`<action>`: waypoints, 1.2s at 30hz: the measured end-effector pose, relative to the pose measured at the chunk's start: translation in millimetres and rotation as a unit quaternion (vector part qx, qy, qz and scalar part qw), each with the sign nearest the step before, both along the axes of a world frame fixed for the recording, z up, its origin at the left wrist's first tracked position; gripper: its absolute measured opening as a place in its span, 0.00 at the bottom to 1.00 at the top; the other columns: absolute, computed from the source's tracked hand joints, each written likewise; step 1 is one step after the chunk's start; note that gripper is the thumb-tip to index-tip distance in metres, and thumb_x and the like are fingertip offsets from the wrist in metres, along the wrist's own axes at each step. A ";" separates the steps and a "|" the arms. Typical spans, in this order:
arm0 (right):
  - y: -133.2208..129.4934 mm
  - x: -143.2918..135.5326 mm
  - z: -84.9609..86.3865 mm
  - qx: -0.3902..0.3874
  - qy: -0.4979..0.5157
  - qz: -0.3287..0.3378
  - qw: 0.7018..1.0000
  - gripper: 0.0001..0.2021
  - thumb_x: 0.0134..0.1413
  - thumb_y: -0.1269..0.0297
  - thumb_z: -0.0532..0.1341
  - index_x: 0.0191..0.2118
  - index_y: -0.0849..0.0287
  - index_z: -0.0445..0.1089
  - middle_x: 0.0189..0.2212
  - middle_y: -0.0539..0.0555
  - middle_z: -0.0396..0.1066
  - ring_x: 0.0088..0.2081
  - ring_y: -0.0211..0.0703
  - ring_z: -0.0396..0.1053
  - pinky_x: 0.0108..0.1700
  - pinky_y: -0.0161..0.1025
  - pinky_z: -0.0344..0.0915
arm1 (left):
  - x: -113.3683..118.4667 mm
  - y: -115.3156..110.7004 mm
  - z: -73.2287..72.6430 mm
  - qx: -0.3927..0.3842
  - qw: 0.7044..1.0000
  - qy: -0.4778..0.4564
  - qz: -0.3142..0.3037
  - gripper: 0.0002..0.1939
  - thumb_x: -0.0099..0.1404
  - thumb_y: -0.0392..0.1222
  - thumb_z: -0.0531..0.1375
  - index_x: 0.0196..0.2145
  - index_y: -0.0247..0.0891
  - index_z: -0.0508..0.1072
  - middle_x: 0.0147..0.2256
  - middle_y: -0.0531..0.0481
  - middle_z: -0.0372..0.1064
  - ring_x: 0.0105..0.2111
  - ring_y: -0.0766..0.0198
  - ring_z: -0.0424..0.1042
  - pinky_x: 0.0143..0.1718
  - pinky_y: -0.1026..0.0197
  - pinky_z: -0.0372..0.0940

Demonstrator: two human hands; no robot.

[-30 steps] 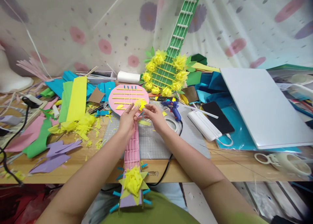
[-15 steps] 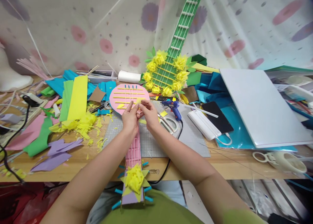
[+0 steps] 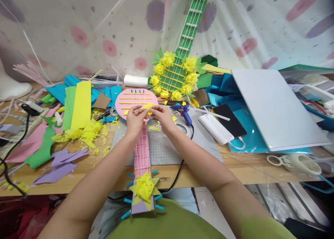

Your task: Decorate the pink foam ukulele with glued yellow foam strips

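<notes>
A small piece of yellow paper (image 3: 149, 107) is pinched between the fingertips of both hands. My left hand (image 3: 135, 119) grips it from the left, and my right hand (image 3: 164, 117) from the right. Below and behind them lies a pink paper model guitar (image 3: 142, 152), its round body away from me and its neck pointing toward my lap. Yellow bars and thin strings cross the body. On the purple head sits a yellow paper flower (image 3: 144, 188), with blue pegs at the sides. My hands partly hide where body and neck meet.
A grey cutting mat (image 3: 203, 145) holds scissors (image 3: 182, 128) and a blue glue gun (image 3: 184, 113) with a black cord. A green model guitar (image 3: 169, 75) leans at the back. Yellow paper scraps (image 3: 88, 132) lie left; a white power bank (image 3: 216, 128) and white board (image 3: 276, 110) lie right.
My hands have drawn slightly apart at the wrists, with the yellow paper still between the fingertips. The view has shifted a little, and my right hand now covers more of the scissors.
</notes>
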State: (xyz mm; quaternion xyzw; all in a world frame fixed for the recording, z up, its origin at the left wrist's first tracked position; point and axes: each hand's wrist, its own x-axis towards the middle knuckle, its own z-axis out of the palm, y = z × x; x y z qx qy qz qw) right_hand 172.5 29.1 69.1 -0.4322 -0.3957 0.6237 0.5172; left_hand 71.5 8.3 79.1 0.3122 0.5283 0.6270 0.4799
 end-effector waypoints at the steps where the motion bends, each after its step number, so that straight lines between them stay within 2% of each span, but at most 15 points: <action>1: -0.9 0.4 -0.8 -0.002 0.011 0.003 1.000 0.08 0.39 0.68 0.63 0.30 0.59 0.66 0.23 0.44 0.67 0.24 0.30 0.66 0.28 0.30 0.63 | 0.6 0.3 -0.4 0.000 1.000 -0.001 0.009 0.19 0.46 0.36 0.65 0.36 0.38 0.62 0.25 0.58 0.67 0.18 0.75 0.63 0.16 0.71 0.53; 6: -5.2 -1.5 -5.6 -0.041 0.077 0.015 0.996 0.08 0.40 0.69 0.65 0.29 0.60 0.66 0.23 0.46 0.69 0.25 0.30 0.68 0.32 0.30 0.66 | 7.8 -0.5 -2.3 -0.003 0.999 -0.023 0.044 0.19 0.46 0.35 0.65 0.33 0.39 0.59 0.23 0.60 0.65 0.16 0.77 0.59 0.18 0.70 0.52; 9: -5.2 0.5 -7.2 -0.040 0.087 -0.008 0.995 0.07 0.40 0.70 0.65 0.26 0.60 0.65 0.20 0.45 0.68 0.24 0.29 0.67 0.32 0.30 0.66 | 10.0 -0.2 -3.4 -0.011 1.000 0.000 0.022 0.19 0.46 0.35 0.65 0.33 0.39 0.59 0.24 0.59 0.66 0.18 0.75 0.61 0.21 0.69 0.56; 12: -4.4 10.1 -9.4 -0.032 0.073 -0.033 0.996 0.05 0.41 0.71 0.64 0.26 0.59 0.66 0.20 0.45 0.69 0.24 0.30 0.67 0.32 0.30 0.67 | 2.1 6.5 -4.2 0.007 0.996 0.090 0.004 0.16 0.51 0.39 0.62 0.35 0.40 0.60 0.30 0.54 0.68 0.23 0.72 0.66 0.26 0.67 0.60; 14: -4.4 20.1 -11.7 -0.038 0.060 -0.046 0.996 0.04 0.42 0.71 0.63 0.26 0.60 0.66 0.20 0.46 0.70 0.23 0.30 0.67 0.31 0.31 0.67 | -8.6 15.1 -3.0 0.061 0.975 0.212 0.014 0.14 0.54 0.41 0.60 0.38 0.40 0.62 0.36 0.50 0.68 0.31 0.68 0.68 0.32 0.64 0.63; 16: -4.9 31.0 -14.3 -0.054 0.048 -0.054 0.996 0.03 0.42 0.72 0.62 0.25 0.60 0.66 0.20 0.46 0.70 0.22 0.30 0.66 0.31 0.31 0.67 | -19.2 25.8 -0.4 0.144 0.908 0.393 -0.018 0.15 0.53 0.42 0.61 0.40 0.41 0.65 0.43 0.47 0.67 0.40 0.62 0.68 0.40 0.59 0.64; 18: -5.1 41.0 -16.0 -0.068 0.043 -0.066 0.995 0.04 0.42 0.74 0.61 0.25 0.60 0.66 0.20 0.47 0.70 0.22 0.30 0.66 0.30 0.30 0.66 | -25.3 36.8 1.4 0.217 0.797 0.549 -0.128 0.14 0.53 0.42 0.61 0.38 0.41 0.69 0.44 0.44 0.66 0.47 0.55 0.64 0.49 0.52 0.60; 20: -4.5 49.0 -16.7 -0.079 0.045 -0.082 0.993 0.04 0.43 0.75 0.61 0.25 0.60 0.65 0.19 0.47 0.69 0.22 0.30 0.65 0.29 0.30 0.66 | -25.5 47.0 0.4 0.274 0.683 0.637 -0.231 0.14 0.52 0.40 0.61 0.39 0.41 0.72 0.47 0.43 0.65 0.53 0.50 0.59 0.54 0.45 0.53; 21: -3.9 52.3 -16.7 -0.082 0.048 -0.091 0.991 0.05 0.43 0.75 0.61 0.25 0.60 0.65 0.19 0.47 0.69 0.21 0.30 0.65 0.29 0.30 0.66 | -23.9 51.9 -1.4 0.292 0.637 0.660 -0.270 0.15 0.52 0.39 0.61 0.40 0.42 0.73 0.49 0.42 0.64 0.55 0.48 0.57 0.56 0.43 0.51; 22: -3.1 55.1 -16.6 -0.084 0.051 -0.098 0.990 0.05 0.44 0.75 0.61 0.25 0.60 0.64 0.18 0.47 0.68 0.21 0.30 0.65 0.29 0.30 0.66 | -21.9 56.6 -3.8 0.304 0.603 0.674 -0.299 0.15 0.52 0.37 0.60 0.40 0.42 0.74 0.51 0.42 0.63 0.56 0.47 0.55 0.56 0.42 0.49; 24: -1.5 59.4 -16.7 -0.086 0.053 -0.107 0.989 0.06 0.44 0.75 0.60 0.25 0.60 0.63 0.18 0.47 0.68 0.21 0.30 0.65 0.29 0.31 0.67 | -18.3 65.9 -9.0 0.307 0.564 0.689 -0.336 0.15 0.52 0.35 0.58 0.38 0.42 0.75 0.53 0.42 0.62 0.58 0.47 0.53 0.57 0.41 0.49; 26: -0.2 61.9 -17.4 -0.089 0.051 -0.108 0.989 0.06 0.45 0.76 0.60 0.25 0.60 0.63 0.18 0.47 0.68 0.21 0.31 0.65 0.29 0.31 0.67 | -17.6 74.9 -12.3 0.290 0.549 0.696 -0.360 0.13 0.53 0.35 0.56 0.35 0.41 0.76 0.51 0.43 0.64 0.56 0.49 0.57 0.56 0.43 0.51; 29: 1.8 61.6 -19.2 -0.099 0.038 -0.091 0.990 0.06 0.45 0.77 0.59 0.25 0.60 0.62 0.18 0.47 0.68 0.21 0.30 0.65 0.29 0.30 0.66 | -22.2 86.1 -11.7 0.255 0.557 0.692 -0.381 0.12 0.56 0.38 0.54 0.35 0.41 0.76 0.47 0.43 0.68 0.49 0.53 0.65 0.51 0.50 0.58; 32: 5.8 55.8 -21.5 -0.119 0.015 -0.064 0.991 0.08 0.45 0.78 0.58 0.22 0.60 0.62 0.17 0.47 0.67 0.20 0.30 0.65 0.28 0.31 0.67 | -28.8 93.2 -7.9 0.245 0.593 0.671 -0.373 0.12 0.57 0.42 0.54 0.35 0.42 0.76 0.43 0.46 0.71 0.44 0.56 0.68 0.47 0.56 0.61; 36: 17.8 41.0 -28.7 -0.140 -0.009 -0.018 0.990 0.09 0.42 0.79 0.58 0.19 0.60 0.61 0.16 0.49 0.68 0.19 0.32 0.64 0.26 0.33 0.67 | -32.2 97.3 -4.5 0.237 0.643 0.637 -0.353 0.10 0.55 0.43 0.56 0.31 0.41 0.76 0.37 0.48 0.74 0.40 0.57 0.70 0.44 0.58 0.62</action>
